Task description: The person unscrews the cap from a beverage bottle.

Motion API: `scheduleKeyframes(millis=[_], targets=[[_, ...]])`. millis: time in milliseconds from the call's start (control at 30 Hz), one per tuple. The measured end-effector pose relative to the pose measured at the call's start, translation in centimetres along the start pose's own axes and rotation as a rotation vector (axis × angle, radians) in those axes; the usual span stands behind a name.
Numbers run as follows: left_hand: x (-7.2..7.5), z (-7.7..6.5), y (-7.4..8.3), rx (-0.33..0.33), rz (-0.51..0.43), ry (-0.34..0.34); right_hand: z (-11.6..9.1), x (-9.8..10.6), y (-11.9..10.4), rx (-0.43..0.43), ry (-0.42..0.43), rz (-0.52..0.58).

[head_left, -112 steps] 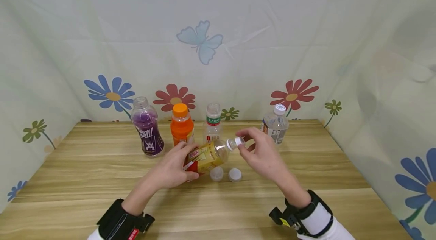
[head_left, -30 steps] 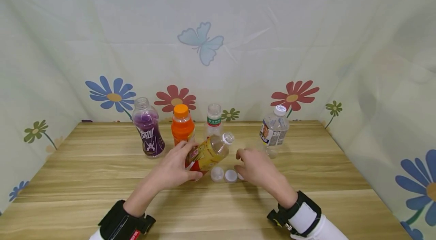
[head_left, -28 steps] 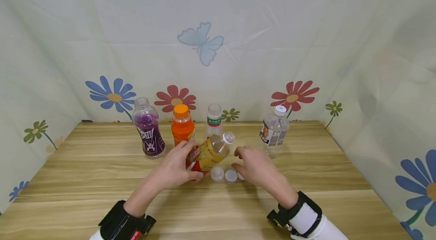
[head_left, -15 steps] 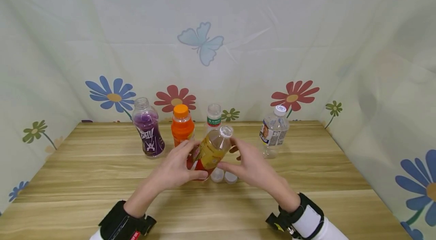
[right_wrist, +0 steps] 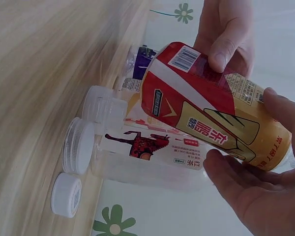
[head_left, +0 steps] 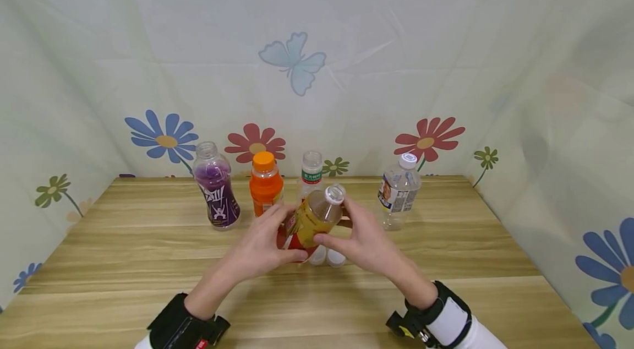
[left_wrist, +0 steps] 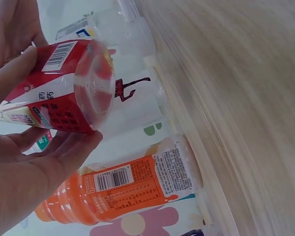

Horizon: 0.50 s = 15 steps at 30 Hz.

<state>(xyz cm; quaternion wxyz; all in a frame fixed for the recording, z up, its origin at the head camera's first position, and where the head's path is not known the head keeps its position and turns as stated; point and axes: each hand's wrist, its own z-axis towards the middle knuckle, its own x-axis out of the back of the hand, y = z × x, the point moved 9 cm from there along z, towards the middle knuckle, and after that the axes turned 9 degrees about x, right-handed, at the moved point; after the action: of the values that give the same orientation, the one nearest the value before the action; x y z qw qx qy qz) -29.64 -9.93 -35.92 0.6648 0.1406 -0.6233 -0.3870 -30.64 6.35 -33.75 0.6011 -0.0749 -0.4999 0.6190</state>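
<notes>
A red-and-yellow plastic bottle (head_left: 309, 222) is tilted to the right, its uncapped mouth turned up. My left hand (head_left: 260, 241) grips its red lower part, and my right hand (head_left: 369, 241) holds the upper part between thumb and fingers. The left wrist view shows the bottle's base (left_wrist: 96, 81) lifted off the table. Beneath the bottle, three loose caps lie in a row: a translucent cap (right_wrist: 102, 107), a wide white cap (right_wrist: 78, 146) and a small white cap (right_wrist: 66, 195). My right hand hides the small one in the head view.
Behind the hands stand an open purple bottle (head_left: 215, 192), an orange bottle (head_left: 264, 186) with its cap on, and an open clear bottle (head_left: 312, 170). A capped clear bottle (head_left: 398, 192) stands farther right. The wooden table (head_left: 317, 310) ends at a flowered curtain (head_left: 346, 90).
The tilted bottle lost its cap. My right hand went from the neck down beside the caps, where a third cap now lies, then up onto the bottle. The bottle tipped more upright.
</notes>
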Motion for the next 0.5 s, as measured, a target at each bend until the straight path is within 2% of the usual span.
scheduleKeyframes(millis=[267,500], targets=[[-0.2,0.0,-0.2,0.009,-0.012,-0.002,0.0,0.4,-0.1,-0.033,0.014,0.058],[0.2,0.1,-0.5,0.029,-0.068,0.026,-0.1,1.1,0.3,-0.070,0.026,0.023]])
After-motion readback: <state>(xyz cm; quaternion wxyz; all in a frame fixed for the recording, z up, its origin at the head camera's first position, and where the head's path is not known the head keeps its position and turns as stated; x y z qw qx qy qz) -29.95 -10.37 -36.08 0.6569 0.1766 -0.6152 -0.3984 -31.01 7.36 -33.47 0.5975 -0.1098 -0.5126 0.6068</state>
